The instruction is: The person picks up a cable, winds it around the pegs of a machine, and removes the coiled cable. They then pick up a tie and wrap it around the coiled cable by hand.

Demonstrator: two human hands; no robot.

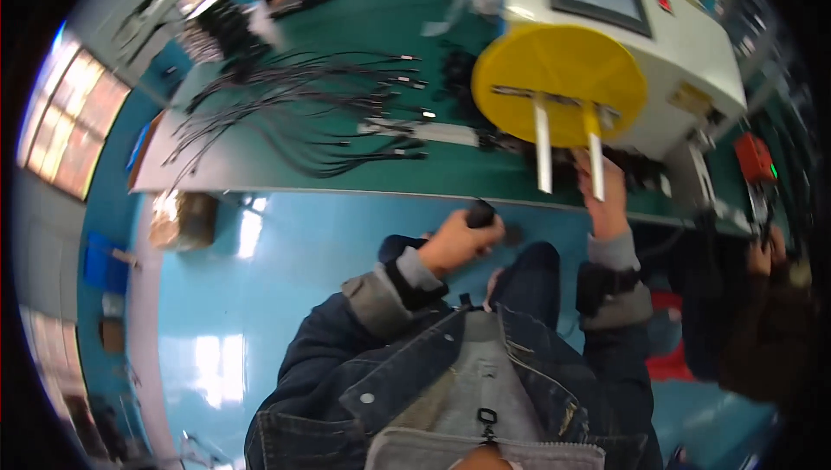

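My left hand is in front of the table's near edge, with its fingers closed round a small dark rounded piece. Its exact kind is blurred. My right hand reaches up to the table edge under a yellow disc on the front of a white machine. Two pale prongs stick out from the disc's slot. One prong crosses in front of my right fingers, so their grip is partly hidden. Dark cables lie behind that hand.
Many black cables with pale connectors spread across the green tabletop at the left. A white strip lies near the middle. A red box stands at the right. Other people's hands show at far left and right. A carton sits below the table.
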